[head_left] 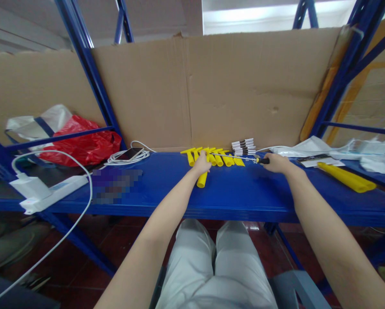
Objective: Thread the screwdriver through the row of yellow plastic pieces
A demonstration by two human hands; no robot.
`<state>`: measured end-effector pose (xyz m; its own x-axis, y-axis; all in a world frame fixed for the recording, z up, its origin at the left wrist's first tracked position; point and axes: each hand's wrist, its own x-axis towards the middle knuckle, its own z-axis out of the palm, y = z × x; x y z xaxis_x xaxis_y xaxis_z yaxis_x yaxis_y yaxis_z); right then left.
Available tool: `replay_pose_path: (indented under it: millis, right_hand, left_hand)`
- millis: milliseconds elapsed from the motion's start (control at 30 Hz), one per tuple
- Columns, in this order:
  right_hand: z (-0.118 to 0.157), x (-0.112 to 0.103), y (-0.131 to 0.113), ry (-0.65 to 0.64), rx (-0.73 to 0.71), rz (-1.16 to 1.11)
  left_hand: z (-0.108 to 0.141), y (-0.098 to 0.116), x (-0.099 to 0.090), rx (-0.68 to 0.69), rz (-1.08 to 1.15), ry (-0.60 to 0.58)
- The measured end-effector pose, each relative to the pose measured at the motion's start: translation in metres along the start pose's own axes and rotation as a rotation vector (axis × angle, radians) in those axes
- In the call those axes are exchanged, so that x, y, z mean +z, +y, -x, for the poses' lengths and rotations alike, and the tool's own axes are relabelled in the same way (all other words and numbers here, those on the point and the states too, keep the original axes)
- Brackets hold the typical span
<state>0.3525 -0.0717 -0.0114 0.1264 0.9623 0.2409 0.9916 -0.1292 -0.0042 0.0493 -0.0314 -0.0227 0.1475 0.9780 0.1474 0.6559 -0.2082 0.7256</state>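
Note:
My left hand (201,165) is closed around a yellow plastic tube-shaped piece (202,180), whose open round end points toward me. My right hand (276,164) grips the dark handle of a screwdriver (262,161). Its long thin metal shaft reaches left toward the piece in my left hand; whether the tip touches it is hidden. Behind and beside my left hand lies a row of several similar yellow pieces (227,160), with narrow flared ends toward the back. A stack of small white items with dark bands (243,146) sits just behind the row's right end.
Tall cardboard (141,94) backs the blue shelf table (237,193). At left are a red plastic bag (83,139), a coiled white cable (128,158) and a white power strip (60,191). Larger yellow pieces (347,177) and white plastic bags (302,146) lie at right.

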Motion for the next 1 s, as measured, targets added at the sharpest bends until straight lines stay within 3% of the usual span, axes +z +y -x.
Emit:
replay_pose_path:
  millis: [400,1000]
  right_hand:
    - [-0.0051,0.0045,0.0084,0.077,-0.051,0.056]
    - [-0.0006,0.0001,0.0036,0.038,-0.06,0.024]
  left_hand:
    - [0.0017,0.0005,-0.0002,-0.008,0.023,0.001]
    - [0.0016,0.0012,-0.0007,0.01,-0.007,-0.002]
